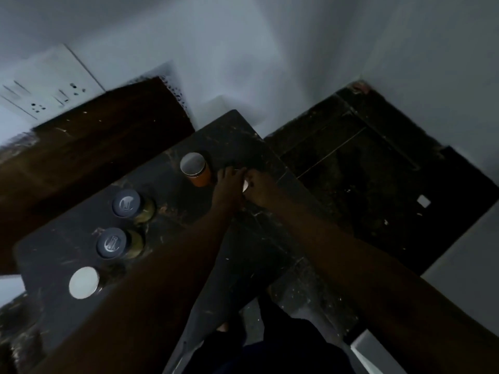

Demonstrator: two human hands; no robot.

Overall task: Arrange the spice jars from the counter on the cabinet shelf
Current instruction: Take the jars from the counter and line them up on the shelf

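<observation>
Several spice jars stand on a dark speckled counter. An orange jar with a silver lid is farthest back. Two greenish jars with grey lids stand in a row toward me, and a jar with a plain silver lid is nearest. My left hand and my right hand meet just right of the orange jar, wrapped around a jar whose white lid edge shows between them. The rest of that jar is hidden by my fingers.
A brown wooden surface lies beyond the counter on the left, under a white switch plate on the wall. A lower dark surface sits to the right, with a small white scrap on it. Grey walls surround the corner.
</observation>
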